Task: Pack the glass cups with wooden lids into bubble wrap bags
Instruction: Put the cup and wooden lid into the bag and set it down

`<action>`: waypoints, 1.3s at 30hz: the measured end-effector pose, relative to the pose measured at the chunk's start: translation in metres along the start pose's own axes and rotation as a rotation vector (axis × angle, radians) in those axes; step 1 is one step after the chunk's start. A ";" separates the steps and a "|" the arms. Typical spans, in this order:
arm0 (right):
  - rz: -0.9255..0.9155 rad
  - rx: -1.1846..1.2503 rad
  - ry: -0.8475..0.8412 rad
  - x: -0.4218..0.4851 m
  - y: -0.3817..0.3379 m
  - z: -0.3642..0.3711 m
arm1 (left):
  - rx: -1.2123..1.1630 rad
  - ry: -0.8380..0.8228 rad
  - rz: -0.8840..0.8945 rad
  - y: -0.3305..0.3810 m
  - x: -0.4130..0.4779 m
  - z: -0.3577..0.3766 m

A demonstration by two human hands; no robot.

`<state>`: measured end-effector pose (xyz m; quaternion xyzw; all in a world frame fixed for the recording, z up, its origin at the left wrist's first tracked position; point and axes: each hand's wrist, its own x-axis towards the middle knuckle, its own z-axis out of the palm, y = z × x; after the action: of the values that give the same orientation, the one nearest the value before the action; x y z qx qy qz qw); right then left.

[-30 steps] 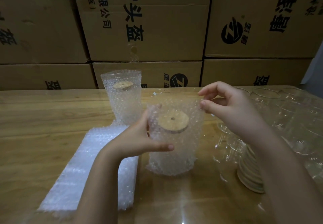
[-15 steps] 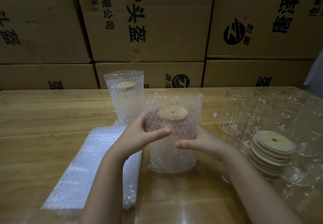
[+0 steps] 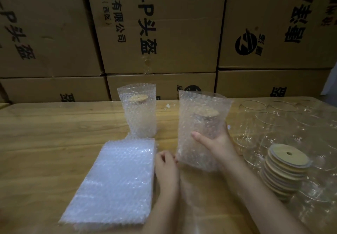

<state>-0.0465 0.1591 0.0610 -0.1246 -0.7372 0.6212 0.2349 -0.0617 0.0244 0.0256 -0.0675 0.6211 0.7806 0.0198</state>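
My right hand [image 3: 215, 142] grips a bubble wrap bag [image 3: 198, 117] that holds a glass cup with a wooden lid [image 3: 206, 113]. The bag is lifted off the table and tilts slightly. My left hand [image 3: 166, 162] pinches the bag's lower left corner. A second bagged cup [image 3: 138, 113] with its lid [image 3: 138, 98] stands upright behind, to the left. A flat stack of empty bubble wrap bags [image 3: 116, 180] lies in front of it. On the right a stack of wooden lids [image 3: 286, 170] sits among several bare glass cups [image 3: 269, 122].
The wooden table [image 3: 45, 142] carries everything. Stacked cardboard boxes [image 3: 164, 33] with black print form a wall along the table's far edge.
The bagged cup has been lifted and moved right. My left hand has dropped from the bag's side to its lower corner. My right hand now grips the bag's right side higher up.
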 end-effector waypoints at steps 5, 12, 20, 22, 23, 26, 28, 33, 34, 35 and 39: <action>-0.030 -0.132 0.158 0.017 -0.001 0.007 | 0.228 -0.301 0.177 -0.029 -0.017 0.002; -0.056 -0.131 0.200 0.065 -0.004 0.042 | 0.452 -0.412 0.363 -0.036 -0.006 0.011; -0.061 -0.148 0.180 0.100 -0.006 0.094 | 0.487 -0.387 0.334 -0.039 -0.001 0.012; -0.060 -0.159 0.189 0.104 -0.005 0.104 | 0.488 -0.398 0.320 -0.039 0.000 0.013; -0.056 -0.182 0.184 0.105 -0.005 0.109 | 0.475 -0.408 0.314 -0.040 0.000 0.013; -0.069 -0.268 0.150 0.106 0.002 0.121 | 0.453 -0.414 0.324 -0.043 0.002 0.012; -0.093 -0.295 0.145 0.106 0.007 0.125 | 0.448 -0.407 0.325 -0.045 0.004 0.011; -0.090 -0.304 0.146 0.109 0.009 0.127 | 0.457 -0.397 0.314 -0.045 0.003 0.011; -0.088 -0.300 0.146 0.110 0.008 0.128 | 0.451 -0.398 0.302 -0.044 0.003 0.011; -0.086 -0.297 0.144 0.111 0.007 0.130 | 0.442 -0.399 0.290 -0.044 0.003 0.010; -0.081 -0.300 0.120 0.111 0.005 0.137 | 0.398 -0.387 0.243 -0.043 0.003 0.010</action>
<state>-0.2109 0.0958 0.0615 -0.1655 -0.8106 0.4857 0.2822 -0.0608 0.0435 -0.0144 0.1627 0.7501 0.6384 0.0569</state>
